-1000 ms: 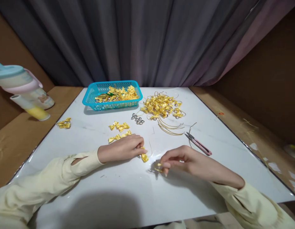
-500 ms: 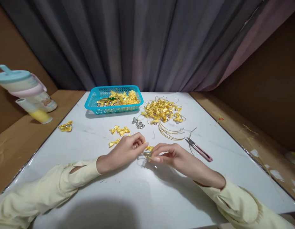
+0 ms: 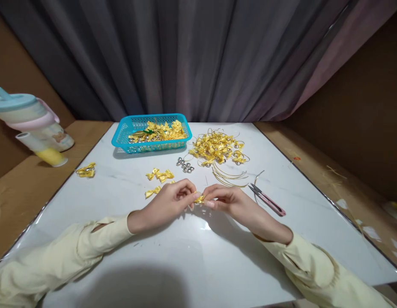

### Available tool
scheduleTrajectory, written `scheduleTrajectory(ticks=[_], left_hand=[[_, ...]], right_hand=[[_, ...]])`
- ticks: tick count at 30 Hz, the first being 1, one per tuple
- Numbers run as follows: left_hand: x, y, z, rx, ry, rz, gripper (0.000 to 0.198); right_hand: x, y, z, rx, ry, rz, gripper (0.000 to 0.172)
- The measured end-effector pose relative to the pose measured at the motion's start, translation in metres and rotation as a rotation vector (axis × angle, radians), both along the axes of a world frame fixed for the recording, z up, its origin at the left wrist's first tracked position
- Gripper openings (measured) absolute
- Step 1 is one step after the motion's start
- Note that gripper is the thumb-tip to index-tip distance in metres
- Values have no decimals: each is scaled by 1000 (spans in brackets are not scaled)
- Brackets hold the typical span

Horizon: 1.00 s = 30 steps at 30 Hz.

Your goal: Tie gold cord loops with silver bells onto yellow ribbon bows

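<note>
Between my two hands a small yellow ribbon bow (image 3: 200, 199) is held just above the white table. My left hand (image 3: 172, 200) pinches its left side between thumb and finger. On the opposite side, the thumb and fingers of my right hand (image 3: 233, 202) are closed on the bow; a thin cord near them is too fine to make out clearly. Left of my left hand lie loose yellow bows (image 3: 159, 174). Silver bells (image 3: 185, 165) sit beyond the hands, with cut gold cords (image 3: 228, 177) to their right.
A blue basket (image 3: 151, 148) with bows and bells stands at the back. Beside it is a heap of bows with bells and cords (image 3: 216, 147). Pink-handled thread snips (image 3: 267, 200) lie at right. A tumbler (image 3: 28, 115) and a yellow-and-white tube (image 3: 42, 149) stand at left.
My right hand has moved slightly up and left, closer to my left hand, and its fingers now close at the bow. The gold loop below the bow shows less.
</note>
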<state>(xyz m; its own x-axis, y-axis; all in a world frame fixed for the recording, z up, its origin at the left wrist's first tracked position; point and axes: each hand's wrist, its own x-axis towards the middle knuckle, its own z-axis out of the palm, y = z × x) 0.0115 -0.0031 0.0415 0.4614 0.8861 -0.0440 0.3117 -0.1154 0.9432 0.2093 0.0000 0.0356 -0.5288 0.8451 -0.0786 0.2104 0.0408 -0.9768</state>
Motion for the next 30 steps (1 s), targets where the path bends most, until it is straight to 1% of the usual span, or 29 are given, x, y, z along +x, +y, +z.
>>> scheduleTrajectory(ticks=[3, 7, 9, 17, 22, 25, 28, 30], left_hand=[[-1, 0, 0, 42, 31, -13, 20], [-2, 1, -3, 180, 180, -12, 24], [-1, 1, -6, 251, 245, -46, 26], [0, -3, -16, 571, 402, -191, 29], [2, -4, -20, 810, 542, -208, 29], [3, -4, -21, 922, 596, -219, 28], [4, -4, -22, 967, 589, -265, 28], [3, -4, -22, 936, 554, -284, 27]], right_hand=[[0, 0, 2, -14, -8, 2, 16], [-1, -2, 5, -23, -19, -14, 15], [-1, -2, 7, -22, -33, -26, 15], [-3, -2, 7, 14, -105, -62, 13], [-4, -3, 6, 58, -178, -52, 12], [-6, -4, 8, 83, -235, -47, 13], [-8, -6, 12, 136, -293, -41, 13], [-9, -8, 13, 210, -346, -34, 14]])
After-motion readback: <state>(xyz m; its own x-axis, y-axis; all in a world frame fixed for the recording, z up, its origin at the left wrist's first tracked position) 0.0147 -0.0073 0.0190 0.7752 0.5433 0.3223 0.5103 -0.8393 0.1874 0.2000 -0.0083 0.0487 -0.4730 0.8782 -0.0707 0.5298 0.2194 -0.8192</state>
